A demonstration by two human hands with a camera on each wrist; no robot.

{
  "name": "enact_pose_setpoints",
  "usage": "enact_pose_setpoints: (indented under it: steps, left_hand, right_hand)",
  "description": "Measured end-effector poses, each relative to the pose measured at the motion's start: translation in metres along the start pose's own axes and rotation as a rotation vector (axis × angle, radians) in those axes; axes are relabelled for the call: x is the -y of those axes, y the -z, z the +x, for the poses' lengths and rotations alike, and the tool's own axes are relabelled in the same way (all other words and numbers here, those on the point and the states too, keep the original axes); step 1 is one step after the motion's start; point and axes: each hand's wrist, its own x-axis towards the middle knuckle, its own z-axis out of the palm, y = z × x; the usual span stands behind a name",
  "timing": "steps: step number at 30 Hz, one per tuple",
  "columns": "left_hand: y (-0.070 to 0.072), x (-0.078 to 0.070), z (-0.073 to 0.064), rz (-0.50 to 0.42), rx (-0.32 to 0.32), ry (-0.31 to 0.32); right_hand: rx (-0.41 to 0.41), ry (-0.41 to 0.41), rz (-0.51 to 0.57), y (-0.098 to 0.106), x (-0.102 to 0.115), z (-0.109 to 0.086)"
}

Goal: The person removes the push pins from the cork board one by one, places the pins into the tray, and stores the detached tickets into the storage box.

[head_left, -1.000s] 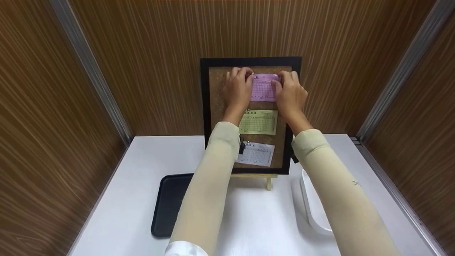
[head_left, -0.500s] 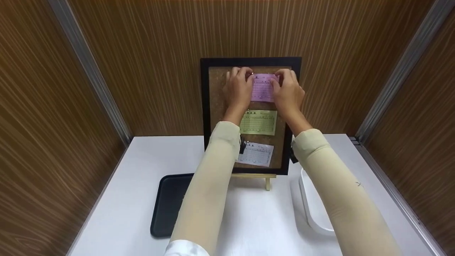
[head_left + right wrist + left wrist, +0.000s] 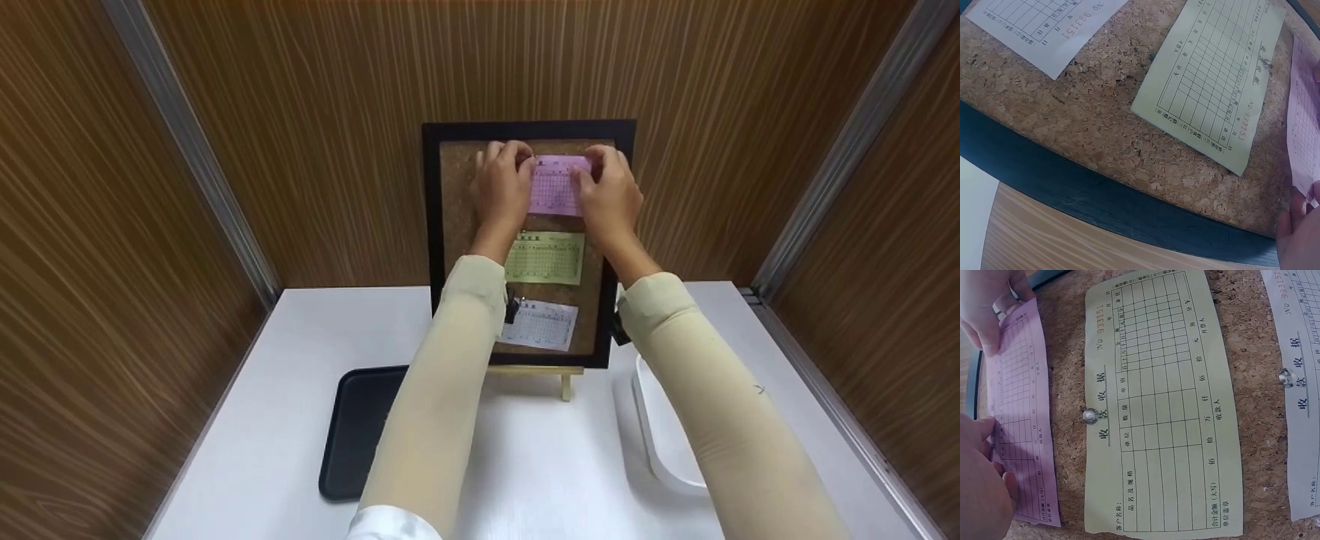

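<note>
A pink receipt slip (image 3: 553, 186) lies against the upper part of a black-framed corkboard (image 3: 459, 195). My left hand (image 3: 501, 186) is at the slip's upper left, thumb and forefinger pinching a tiny pushpin, which the fingers mostly hide. At the upper right corner, my right hand (image 3: 611, 196) pinches the slip between thumb and fingers. In the left wrist view, my left hand (image 3: 982, 489) covers one end of the slip's top edge. Below hang a green receipt slip (image 3: 1162, 410) and a white receipt slip (image 3: 541, 325), each fixed by a clear pushpin (image 3: 1090, 416) at its top.
The corkboard leans on a small wooden easel (image 3: 566, 384) on a white table (image 3: 540, 465). A black tray (image 3: 352, 435) sits left, partly behind my left sleeve. Right stands a white tray (image 3: 667, 442), partly covered by my right arm. Wood-patterned panels (image 3: 337, 150) enclose the table.
My right hand has shifted slightly left and its fingers have adjusted on the pink slip's corner. My left hand stays almost still. The green and white slips have not moved.
</note>
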Motion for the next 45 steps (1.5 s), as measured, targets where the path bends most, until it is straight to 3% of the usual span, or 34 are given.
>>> enact_pose_setpoints:
  steps: [11, 18, 30, 41, 45]
  left_hand:
    - [0.0006, -0.0014, -0.0014, 0.010, -0.010, -0.042]
    - [-0.0032, -0.0035, -0.0005, -0.139, -0.027, -0.086]
    - [-0.0007, -0.0050, -0.0023, 0.002, -0.028, -0.071]
    - [0.0008, -0.0018, -0.0023, -0.070, -0.027, -0.086]
    - [0.0007, -0.0011, -0.0018, -0.113, -0.033, -0.093]
  right_hand:
    - [0.010, -0.005, 0.037, 0.0011, 0.0023, -0.0024]
    - [-0.015, 0.021, 0.055, 0.0021, 0.0021, -0.0030]
    - [-0.013, 0.022, 0.055, 0.0014, 0.0036, -0.0034]
    - [-0.027, 0.075, 0.178, -0.0014, 0.0019, -0.0036]
    - [-0.030, 0.078, 0.173, -0.0011, 0.0027, -0.0036]
